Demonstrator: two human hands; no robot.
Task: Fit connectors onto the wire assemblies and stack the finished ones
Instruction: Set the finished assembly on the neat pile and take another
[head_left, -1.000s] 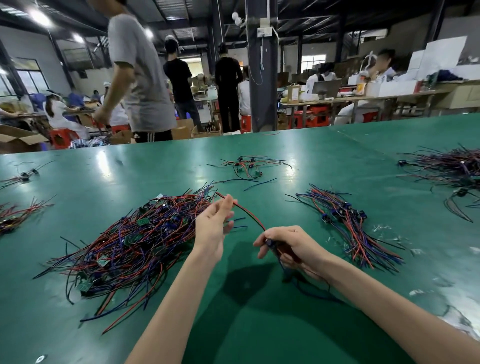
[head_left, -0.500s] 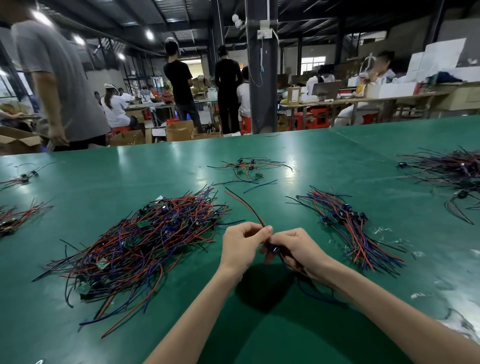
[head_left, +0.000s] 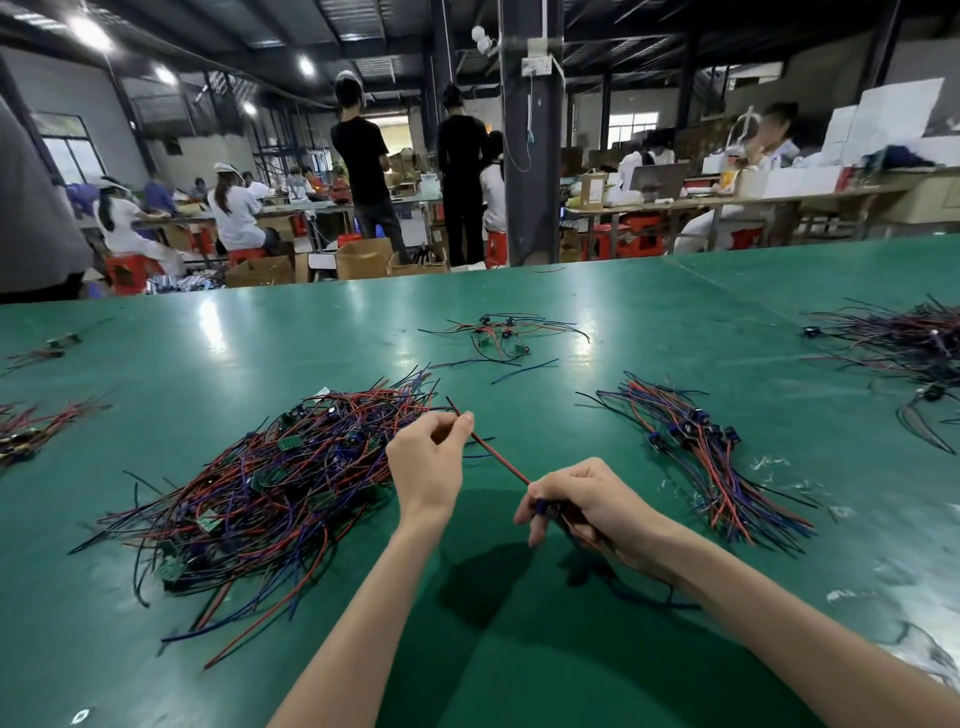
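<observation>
Pinched between the thumb and forefinger of the left hand (head_left: 428, 460) was a red wire (head_left: 496, 453), a bit below its free tip. The wire ran down and right, straight into the right hand (head_left: 589, 496). That hand was curled round a small blue connector (head_left: 546, 510), low and right of centre in the frame, with dark leads trailing out under the wrist. Both hands were held just above the green table (head_left: 519, 291).

My read is that the wire was being seated in the connector or tugged to check it, though I couldn't tell if it had clicked home. To do it well, I'd keep the wire taut and in line with the connector, not bent at the entry. I'd also slide the pinch closer to the connector so the wire doesn't buckle, and hold the connector steady instead of twisting it.

Left of centre was the big tangled pile (head_left: 270, 483) of red, blue and black wires with little green boards in it, presumably the unfinished stock. Right of centre lay a tidier bundle (head_left: 701, 452) with blue connectors lined up, which looked like the finished stack, so this one probably goes there. Smaller clumps sat at upper middle (head_left: 498, 332) and the right edge (head_left: 909, 343).
</observation>
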